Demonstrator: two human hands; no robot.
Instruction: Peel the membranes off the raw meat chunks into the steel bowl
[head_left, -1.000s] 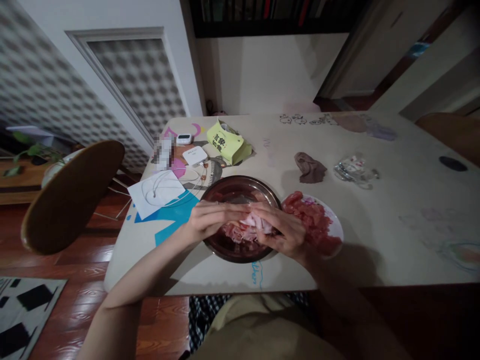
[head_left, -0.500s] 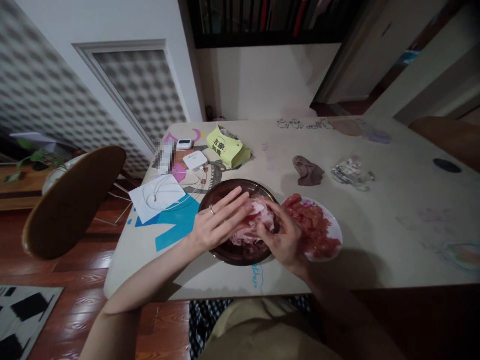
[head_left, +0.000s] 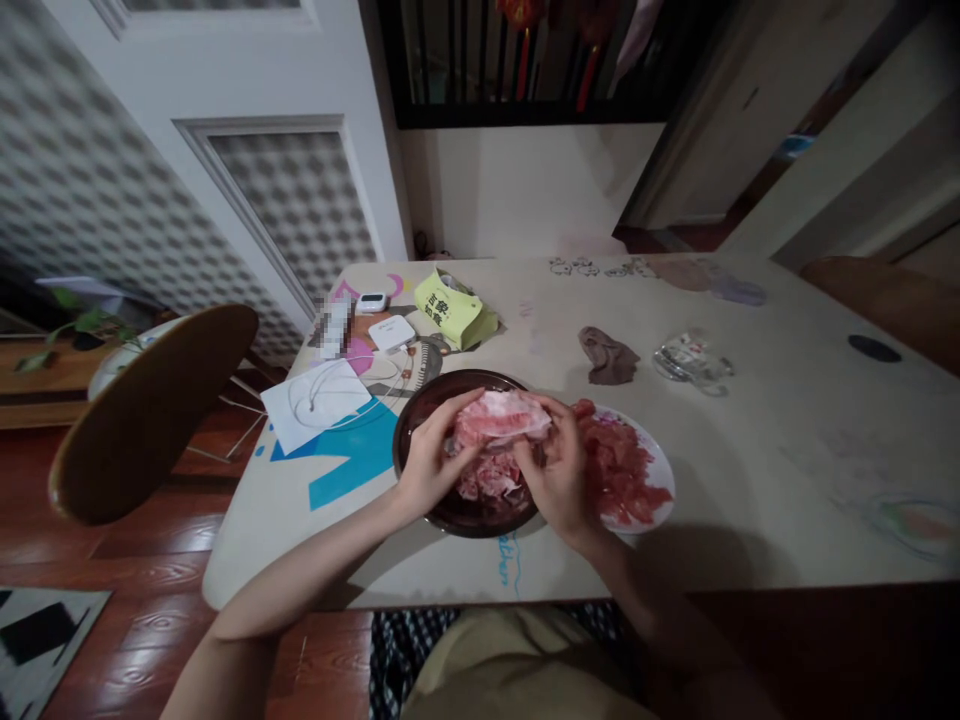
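Observation:
A dark metal bowl point(head_left: 420, 410) stands near the table's front edge with pink sliced meat point(head_left: 487, 478) in it. My left hand point(head_left: 427, 468) and my right hand point(head_left: 556, 472) are both closed on a slab of pink meat point(head_left: 501, 418), held between them just above the bowl. The left hand grips its left end, the right hand its right end. Right of the bowl, touching it, a white plate point(head_left: 660, 470) holds red meat chunks point(head_left: 619, 465).
On the table point(head_left: 750, 480) lie a yellow-green packet point(head_left: 454, 308), a white paper with earphones point(head_left: 315, 402), small white devices point(head_left: 391, 332), a brown cloth point(head_left: 607, 356) and crumpled clear plastic point(head_left: 690, 358). A wooden chair point(head_left: 150, 410) stands at the left.
Both hands have lifted a slab of meat out of the bowl; the left hand, open half a second ago, has closed on it. The view has tilted upward.

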